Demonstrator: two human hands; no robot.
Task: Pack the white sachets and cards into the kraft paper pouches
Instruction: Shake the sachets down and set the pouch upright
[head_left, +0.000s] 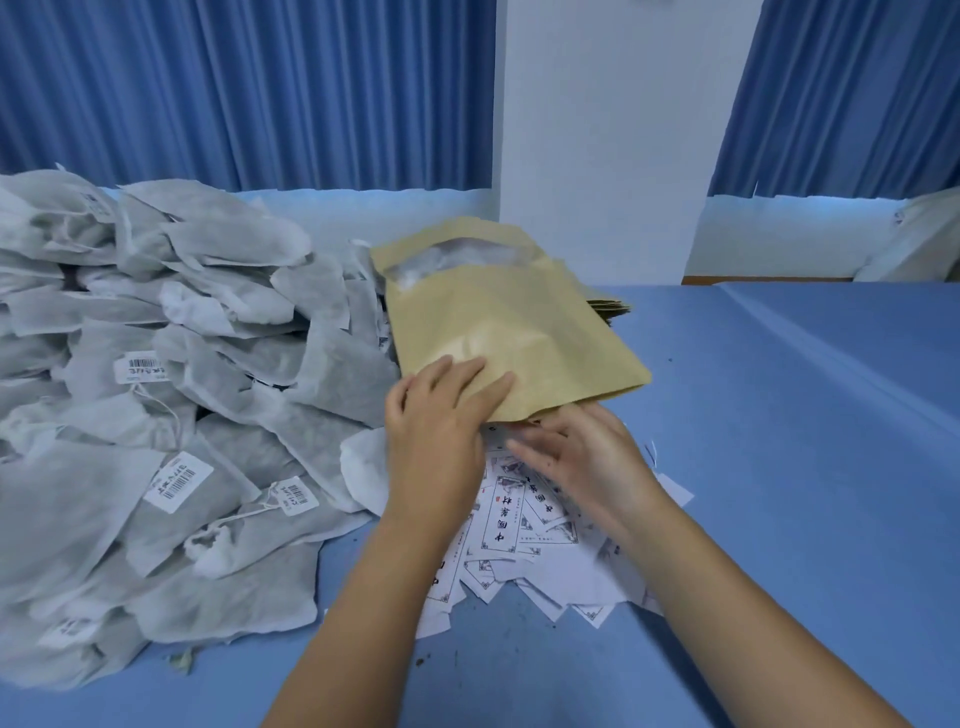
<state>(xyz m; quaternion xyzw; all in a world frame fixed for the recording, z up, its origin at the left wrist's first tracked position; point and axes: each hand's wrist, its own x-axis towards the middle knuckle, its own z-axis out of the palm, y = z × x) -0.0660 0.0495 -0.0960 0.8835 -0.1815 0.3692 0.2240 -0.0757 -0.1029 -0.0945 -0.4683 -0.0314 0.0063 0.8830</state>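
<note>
The left grip (441, 415), fingers flat, is pressing the pouch (509, 322) at its near end, presumably steadying it for loading. The right grip (576, 452), blurred, is reaching the cards (509, 519) directly beneath it; its closure cannot be told. Sachets (182, 364) are lying piled left of both.

**Person's hands and arms**

Noted the left hand (441, 415) and right hand (582, 452), both bare. The left forearm (374, 597) and right forearm (727, 597) were likewise uncovered down to the lower edge of view. Nails on the left looked short. The right hand was motion-blurred, so finer detail could not be read.
</note>
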